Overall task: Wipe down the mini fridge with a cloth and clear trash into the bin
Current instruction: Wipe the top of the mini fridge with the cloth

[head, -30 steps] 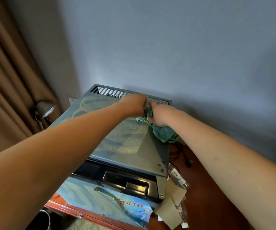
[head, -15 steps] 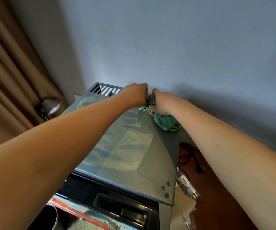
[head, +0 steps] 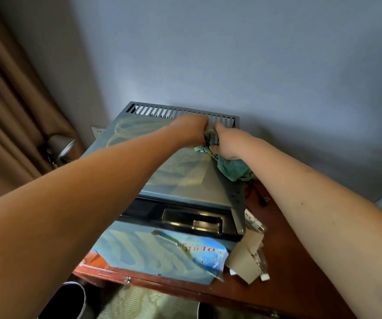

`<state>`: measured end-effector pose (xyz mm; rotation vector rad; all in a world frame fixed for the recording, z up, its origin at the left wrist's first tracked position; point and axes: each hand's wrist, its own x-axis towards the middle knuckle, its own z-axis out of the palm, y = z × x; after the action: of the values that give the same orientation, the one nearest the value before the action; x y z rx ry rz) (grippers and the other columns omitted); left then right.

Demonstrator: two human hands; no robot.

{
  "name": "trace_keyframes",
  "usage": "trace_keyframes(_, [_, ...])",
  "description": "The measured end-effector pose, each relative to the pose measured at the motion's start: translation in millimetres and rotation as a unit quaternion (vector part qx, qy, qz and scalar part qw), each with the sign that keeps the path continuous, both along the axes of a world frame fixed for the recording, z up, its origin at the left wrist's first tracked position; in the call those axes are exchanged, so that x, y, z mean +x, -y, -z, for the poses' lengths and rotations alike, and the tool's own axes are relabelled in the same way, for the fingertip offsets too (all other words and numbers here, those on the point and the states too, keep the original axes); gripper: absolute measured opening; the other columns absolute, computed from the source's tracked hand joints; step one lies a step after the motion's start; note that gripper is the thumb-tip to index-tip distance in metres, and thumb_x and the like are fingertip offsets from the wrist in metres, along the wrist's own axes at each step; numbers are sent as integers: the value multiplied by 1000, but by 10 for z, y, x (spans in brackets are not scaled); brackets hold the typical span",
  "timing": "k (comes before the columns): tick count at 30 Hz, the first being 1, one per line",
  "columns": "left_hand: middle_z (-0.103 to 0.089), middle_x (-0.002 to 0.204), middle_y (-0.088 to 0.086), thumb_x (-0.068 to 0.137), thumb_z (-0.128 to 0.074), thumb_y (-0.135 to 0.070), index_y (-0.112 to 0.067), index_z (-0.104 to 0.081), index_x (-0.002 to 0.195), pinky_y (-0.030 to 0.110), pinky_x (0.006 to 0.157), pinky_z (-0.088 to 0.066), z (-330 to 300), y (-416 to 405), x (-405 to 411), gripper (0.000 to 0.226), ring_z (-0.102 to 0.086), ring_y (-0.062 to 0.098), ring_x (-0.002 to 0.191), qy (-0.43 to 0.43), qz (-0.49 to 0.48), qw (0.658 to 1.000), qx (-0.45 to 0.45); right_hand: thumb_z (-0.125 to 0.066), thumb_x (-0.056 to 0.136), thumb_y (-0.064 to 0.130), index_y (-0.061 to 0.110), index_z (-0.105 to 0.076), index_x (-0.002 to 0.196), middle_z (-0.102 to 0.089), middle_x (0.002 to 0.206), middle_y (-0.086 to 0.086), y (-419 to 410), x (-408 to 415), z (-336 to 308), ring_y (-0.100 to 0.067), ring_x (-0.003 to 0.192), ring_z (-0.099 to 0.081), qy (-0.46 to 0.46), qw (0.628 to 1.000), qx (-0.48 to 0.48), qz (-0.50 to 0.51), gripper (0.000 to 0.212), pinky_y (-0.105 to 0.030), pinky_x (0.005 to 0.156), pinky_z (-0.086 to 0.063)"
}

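Head view: both hands (head: 191,132) (head: 228,143) grip cloth (head: 230,165) atop mini fridge (head: 180,178).

One mini fridge (head: 185,180), one green cloth (head: 231,168), two hands, the left hand (head: 191,132) and the right hand (head: 228,143), one lamp (head: 61,146), one curtain (head: 6,111), one cardboard scrap (head: 245,259).
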<state>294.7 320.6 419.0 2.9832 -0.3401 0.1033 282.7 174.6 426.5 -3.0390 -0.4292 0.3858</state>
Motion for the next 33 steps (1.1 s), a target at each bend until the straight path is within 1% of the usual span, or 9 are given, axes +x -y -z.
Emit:
trace_keyframes(2, [-60, 89, 1, 78, -73, -30, -17, -56, 102, 29, 57, -38, -30, 20, -121, 32, -58, 23, 82, -18, 17, 1000, 3, -55, 103, 37, 18, -7, 159, -67, 99, -18, 22, -162, -2, -30, 78, -61, -11, 1000, -2, 12, 76, -36, 65, -46])
trace_keyframes(9, [-60, 92, -1, 75, -77, -33, -20, -56, 107, 28, 57, -38, -15, 4, -149, 40, -57, 23, 83, -29, 52, 998, 4, -55, 102, 38, 13, -6, 159, -69, 95, -17, 24, -245, -42, -32, 81, -67, -19, 999, -42, -1, 79, -35, 63, -46])
trace_keyframes(13, [-59, 92, -1, 77, -71, -28, -22, -53, 111, 27, 55, -37, 59, -59, 20, 39, -57, 22, 81, -14, 44, 998, -35, -55, 102, 36, 12, -1, 161, -68, 109, -19, -17, 6, -89, -28, 75, -60, -34, 998, -50, -1, 84, -32, 60, -44])
trace_keyframes(16, [-59, 94, -1, 77, -71, -25, -22, -54, 110, 24, 52, -33, 56, -95, 192, 38, -54, 21, 80, -18, 28, 998, -62, -55, 102, 36, 13, 9, 162, -62, 129, -24, -59, 265, -75, -33, 101, -64, -34, 998, -47, -5, 90, -37, 83, -55])
trace_keyframes(18, [-58, 92, -1, 77, -72, -23, -22, -53, 111, 24, 52, -32, 38, -98, 292, 39, -53, 21, 80, -27, 19, 997, -69, -57, 102, 35, 14, 10, 162, -45, 151, -27, -78, 360, -71, -38, 124, -56, -34, 999, -40, 1, 93, -41, 100, -50])
trace_keyframes(20, [-56, 89, -2, 77, -74, -23, -22, -52, 112, 25, 53, -34, 11, -94, 334, 42, -53, 21, 80, -42, 12, 997, -67, -58, 102, 36, 16, 8, 162, -34, 159, -24, -85, 370, -80, -39, 132, -50, -32, 999, -24, 9, 92, -40, 103, -47])
trace_keyframes(25, [-60, 95, 1, 77, -78, -28, -20, -54, 105, 32, 68, -43, -37, -67, 207, 38, -57, 23, 88, -44, 0, 998, -52, -54, 106, 25, 15, 14, 161, -61, 128, -24, -116, 126, -118, -30, 93, -59, -35, 999, -18, 21, 88, -34, 74, -46])
trace_keyframes(29, [-60, 93, 1, 76, -79, -31, -18, -56, 102, 31, 66, -40, -77, -30, -41, 37, -56, 21, 85, -53, 19, 998, -19, -53, 106, 18, 11, 21, 159, -53, 140, -27, -145, -150, -184, -34, 104, -62, -61, 997, -51, 26, 91, -36, 72, -45])
trace_keyframes(33, [-64, 102, 3, 76, -81, -27, -15, -59, 111, 30, 67, -41, -120, -20, -316, 43, -57, 22, 88, -91, 44, 995, -12, -50, 106, 28, 9, 3, 159, -63, 119, -24, -94, -500, -214, -33, 93, -62, -71, 996, -47, 33, 77, -35, 74, -43])
